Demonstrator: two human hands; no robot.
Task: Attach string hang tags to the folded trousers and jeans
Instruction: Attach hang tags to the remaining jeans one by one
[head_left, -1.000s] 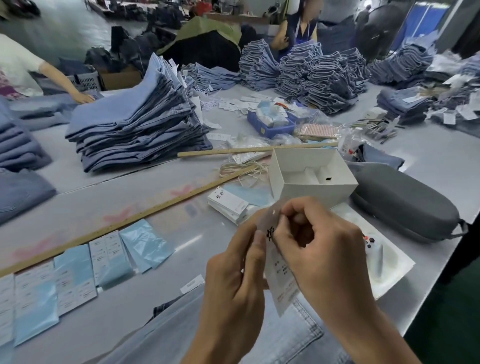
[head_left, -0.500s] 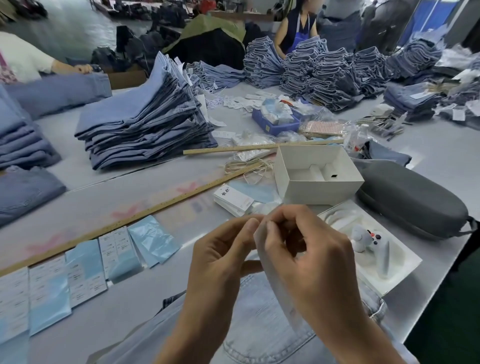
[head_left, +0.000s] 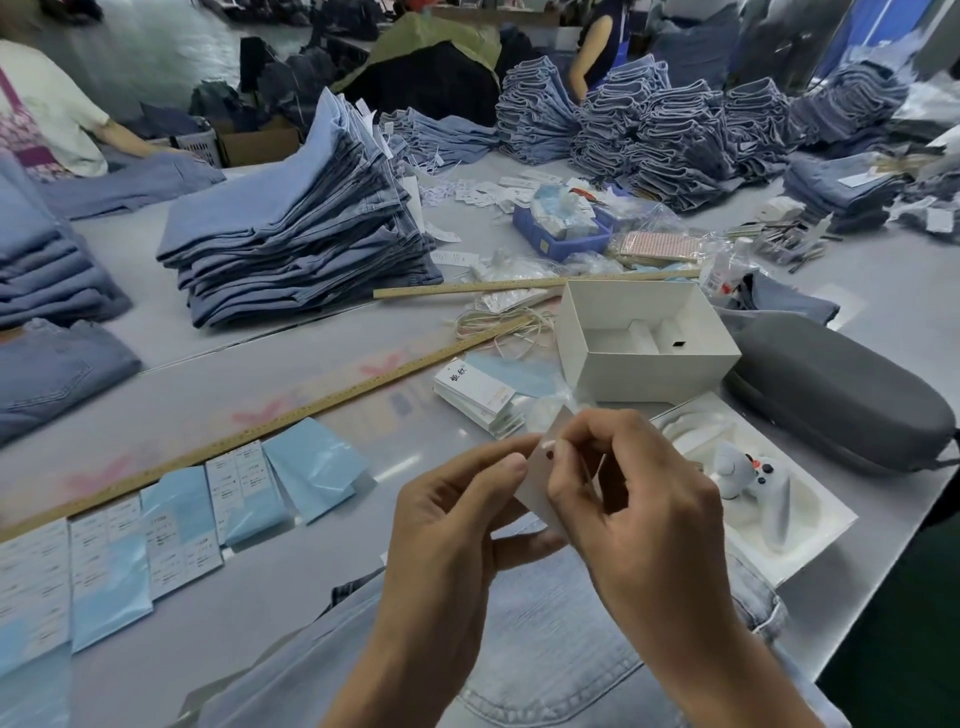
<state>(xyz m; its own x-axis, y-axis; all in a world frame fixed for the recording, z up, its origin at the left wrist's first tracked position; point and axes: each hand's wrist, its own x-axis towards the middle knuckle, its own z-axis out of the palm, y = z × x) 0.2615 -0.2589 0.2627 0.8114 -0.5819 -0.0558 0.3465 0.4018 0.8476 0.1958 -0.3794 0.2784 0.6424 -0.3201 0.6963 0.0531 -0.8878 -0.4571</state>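
Jeans (head_left: 545, 660), pale blue, spread flat along the near edge of the grey tabletop (head_left: 322, 587), lying under both wrists. Just above them, left hand (head_left: 447, 525) and right hand (head_left: 639, 499) raised together, each grip clamped on one white hang tag (head_left: 537, 470): left thumb and fingers pinching its lower left edge, right thumb and forefinger pinching beside the small dark hole near its top. Tag tilted, upper corner pointing away; whether a string runs through the hole cannot be told. To the left, row of pale blue bags and printed labels (head_left: 171, 525) laid side by side along a long wooden ruler (head_left: 291, 421) running diagonally. Beyond the hands, small stack of white tags (head_left: 475, 395), with loose cream strings (head_left: 498, 325) behind it. To the right, open white box (head_left: 644, 338), white tray holding a game controller (head_left: 753, 478), and grey zipped case (head_left: 841, 400) near the tabletop's right edge. Farther back, second ruler (head_left: 519, 286) lying crosswise, blue bin (head_left: 561, 228) of small packets, scattered paper tags. Left of those, tall leaning stack of folded jeans (head_left: 296, 234); more folded piles (head_left: 665, 140) at the far side, two people standing behind them, blurred.
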